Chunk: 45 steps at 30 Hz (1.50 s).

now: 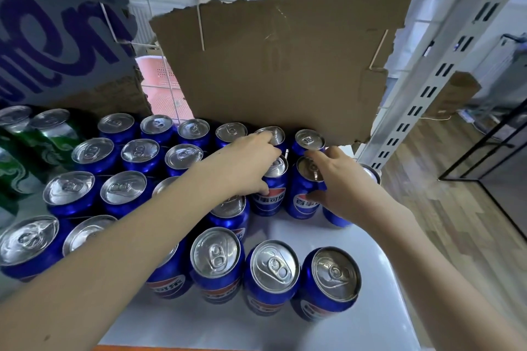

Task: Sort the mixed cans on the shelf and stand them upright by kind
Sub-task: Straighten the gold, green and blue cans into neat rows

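left grip (251, 162) clasping one blue can (271, 194), right grip (339, 179) clasping neighbouring blue can (302, 196)

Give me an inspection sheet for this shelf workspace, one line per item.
Surface: white shelf, bare at front right.
Job's things: blue cans upright in rows; green cans grouped at left.
Clutter: torn cardboard sheet against the wire back; printed cardboard at left.
Grippers: left hand grips one blue can; right hand grips the neighbouring one.
Cables: a thin cable on the floor at far right, faint.
Surroundings: white slotted upright, wood floor.
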Tool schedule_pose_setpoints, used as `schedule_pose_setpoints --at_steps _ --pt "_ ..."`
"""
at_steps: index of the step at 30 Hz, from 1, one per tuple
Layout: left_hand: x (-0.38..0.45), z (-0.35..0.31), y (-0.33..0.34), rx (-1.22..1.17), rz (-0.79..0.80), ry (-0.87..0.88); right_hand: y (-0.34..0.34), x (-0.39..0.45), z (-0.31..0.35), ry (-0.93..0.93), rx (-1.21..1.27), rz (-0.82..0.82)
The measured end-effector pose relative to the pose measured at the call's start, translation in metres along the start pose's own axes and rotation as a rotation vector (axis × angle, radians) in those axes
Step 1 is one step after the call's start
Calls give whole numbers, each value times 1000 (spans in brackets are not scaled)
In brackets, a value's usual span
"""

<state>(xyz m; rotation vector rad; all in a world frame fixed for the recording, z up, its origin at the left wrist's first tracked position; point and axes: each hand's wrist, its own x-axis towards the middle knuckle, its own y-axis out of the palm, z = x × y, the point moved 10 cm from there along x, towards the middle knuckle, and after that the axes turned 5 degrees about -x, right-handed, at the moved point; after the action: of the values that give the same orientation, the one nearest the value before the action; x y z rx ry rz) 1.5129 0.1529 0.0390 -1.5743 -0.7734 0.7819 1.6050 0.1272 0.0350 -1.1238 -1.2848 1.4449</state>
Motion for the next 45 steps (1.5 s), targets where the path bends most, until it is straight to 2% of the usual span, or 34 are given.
schedule_pose_setpoints --at_steps 9,12,15,18,22,26,32,36,42,45 --pt "-11 -4 1 0 -7 -46 -3 -7 3 -23 -27 -50" --pt "-34 -16 -11 -197 -37 -59 -21 -18 -6 -45 -23 -136" --pt "-68 -41 -28 -381 -160 10 -27 -30 -30 2 -9 -154" --pt "-92 -57 -13 -456 -155 9 -9 -36 -50 87 20 -58" --pt "-105 -59 19 -477 -109 -79 -5 -40 -61 145 64 -141" --pt "-116 -60 18 -427 -200 -112 -15 -50 -63 178 37 -155" --pt "-134 -48 9 -386 -355 -163 -32 -64 -31 104 -7 -170" --pt "-151 -21 7 -285 -468 -311 -39 -53 10 -22 -22 -192" --pt "-156 -14 23 -312 -379 -431 -27 -29 65 -115 -29 -178" --pt "-158 -13 26 -299 -380 -435 -19 -23 80 -160 -72 -139"
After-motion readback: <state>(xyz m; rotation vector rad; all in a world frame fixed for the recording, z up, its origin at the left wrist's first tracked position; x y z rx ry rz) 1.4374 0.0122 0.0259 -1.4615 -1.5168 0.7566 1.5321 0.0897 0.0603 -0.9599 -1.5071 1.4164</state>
